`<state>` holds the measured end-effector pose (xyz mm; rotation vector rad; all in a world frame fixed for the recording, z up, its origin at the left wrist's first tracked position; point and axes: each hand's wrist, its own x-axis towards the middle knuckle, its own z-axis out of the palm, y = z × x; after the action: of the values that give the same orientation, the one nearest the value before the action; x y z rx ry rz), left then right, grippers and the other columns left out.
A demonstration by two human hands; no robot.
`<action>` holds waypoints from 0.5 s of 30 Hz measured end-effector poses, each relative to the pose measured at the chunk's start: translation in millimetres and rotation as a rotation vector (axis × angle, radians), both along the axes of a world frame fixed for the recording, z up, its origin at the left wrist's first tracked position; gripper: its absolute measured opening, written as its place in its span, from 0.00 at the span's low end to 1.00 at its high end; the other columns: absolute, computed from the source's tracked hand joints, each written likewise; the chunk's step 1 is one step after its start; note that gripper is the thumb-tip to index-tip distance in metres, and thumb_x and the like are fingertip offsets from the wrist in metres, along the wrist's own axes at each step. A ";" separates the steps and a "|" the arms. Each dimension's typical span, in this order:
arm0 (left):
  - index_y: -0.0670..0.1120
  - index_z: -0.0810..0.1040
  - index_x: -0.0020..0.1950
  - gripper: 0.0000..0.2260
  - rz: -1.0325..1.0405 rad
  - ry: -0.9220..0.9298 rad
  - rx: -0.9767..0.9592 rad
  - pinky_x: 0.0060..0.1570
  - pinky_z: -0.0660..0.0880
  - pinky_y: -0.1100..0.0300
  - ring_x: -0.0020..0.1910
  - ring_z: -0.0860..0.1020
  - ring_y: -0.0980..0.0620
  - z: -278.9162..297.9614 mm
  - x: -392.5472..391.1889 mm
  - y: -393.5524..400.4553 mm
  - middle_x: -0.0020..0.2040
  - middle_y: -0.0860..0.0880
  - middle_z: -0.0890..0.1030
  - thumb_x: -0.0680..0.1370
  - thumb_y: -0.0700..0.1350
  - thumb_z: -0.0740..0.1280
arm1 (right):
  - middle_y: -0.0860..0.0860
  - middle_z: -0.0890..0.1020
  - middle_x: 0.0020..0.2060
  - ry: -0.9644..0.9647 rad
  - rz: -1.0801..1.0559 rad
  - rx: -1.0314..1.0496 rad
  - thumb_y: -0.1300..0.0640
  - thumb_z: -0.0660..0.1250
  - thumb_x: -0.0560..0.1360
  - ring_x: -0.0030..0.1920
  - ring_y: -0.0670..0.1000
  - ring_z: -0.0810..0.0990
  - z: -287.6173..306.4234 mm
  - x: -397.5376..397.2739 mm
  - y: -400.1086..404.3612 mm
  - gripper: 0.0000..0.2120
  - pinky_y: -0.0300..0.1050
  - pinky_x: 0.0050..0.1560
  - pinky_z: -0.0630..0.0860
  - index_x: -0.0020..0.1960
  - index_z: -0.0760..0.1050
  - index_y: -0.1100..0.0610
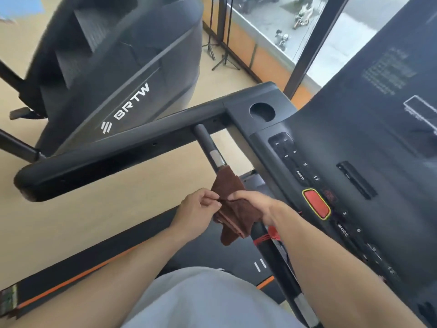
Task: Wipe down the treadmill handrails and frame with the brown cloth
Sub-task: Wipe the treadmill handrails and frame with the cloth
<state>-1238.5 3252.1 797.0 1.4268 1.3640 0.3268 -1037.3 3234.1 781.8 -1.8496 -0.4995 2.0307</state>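
Just below the middle of the frame, the left hand (197, 210) pinches an edge of the brown cloth (233, 210) between thumb and fingertips, while the right hand (257, 205) grips the same cloth from above, fingers curled over it. That cloth is draped around the inner handrail bar (208, 147), a dark tube with a silver sensor patch, and hangs down on the lower side. A red cord (268, 239) wraps the bar right of the cloth. Above it, the long side handrail (113, 159) runs toward the left edge. At right lies the console (369, 162) with a red stop button (316, 204) and a cup holder (262, 111). A BRTW machine (113, 67) fills the upper left.
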 end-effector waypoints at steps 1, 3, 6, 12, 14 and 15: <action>0.53 0.82 0.52 0.04 -0.007 0.004 -0.005 0.50 0.77 0.61 0.47 0.82 0.54 -3.6 5.1 -4.5 0.44 0.56 0.83 0.77 0.46 0.71 | 0.63 0.87 0.52 -0.024 0.007 0.021 0.51 0.76 0.71 0.51 0.62 0.86 -1.9 0.3 -5.9 0.20 0.58 0.61 0.82 0.56 0.83 0.63; 0.52 0.82 0.51 0.05 -0.031 0.012 -0.006 0.52 0.77 0.57 0.46 0.81 0.53 -10.1 11.6 -12.9 0.43 0.57 0.82 0.77 0.45 0.70 | 0.60 0.88 0.49 -0.129 0.044 0.097 0.51 0.79 0.66 0.51 0.62 0.87 -3.3 -3.7 -9.3 0.21 0.61 0.62 0.81 0.55 0.83 0.61; 0.54 0.82 0.53 0.06 -0.055 0.037 -0.005 0.54 0.77 0.55 0.47 0.81 0.55 -18.5 15.0 -18.0 0.44 0.58 0.83 0.78 0.45 0.69 | 0.50 0.84 0.38 -0.456 0.246 0.263 0.55 0.73 0.72 0.38 0.49 0.82 -0.9 -12.1 -15.8 0.05 0.43 0.41 0.80 0.46 0.78 0.53; 0.58 0.79 0.50 0.06 0.056 -0.002 -0.067 0.50 0.77 0.56 0.50 0.82 0.53 -39.2 18.0 -9.0 0.47 0.55 0.84 0.79 0.46 0.68 | 0.53 0.81 0.48 -1.337 0.578 0.364 0.59 0.72 0.72 0.43 0.54 0.84 -34.7 -55.8 -51.4 0.28 0.45 0.32 0.73 0.70 0.69 0.60; 0.56 0.79 0.51 0.05 0.080 -0.020 -0.070 0.52 0.77 0.58 0.51 0.81 0.54 -41.7 19.8 1.3 0.48 0.54 0.84 0.80 0.45 0.68 | 0.58 0.81 0.48 -1.511 0.634 0.406 0.62 0.64 0.73 0.43 0.56 0.82 -38.7 -66.6 -45.9 0.29 0.49 0.35 0.77 0.74 0.68 0.66; 0.55 0.79 0.52 0.05 0.102 -0.029 -0.063 0.52 0.76 0.59 0.51 0.81 0.55 -41.5 21.0 8.1 0.48 0.54 0.83 0.80 0.44 0.68 | 0.58 0.80 0.48 -1.593 0.658 0.448 0.64 0.57 0.75 0.42 0.56 0.80 -43.8 -68.5 -39.4 0.28 0.49 0.35 0.76 0.75 0.66 0.67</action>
<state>-1217.5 3260.2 755.6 1.2987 1.4141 0.3665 -1105.8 3194.7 738.0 -2.7501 -1.8671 0.0418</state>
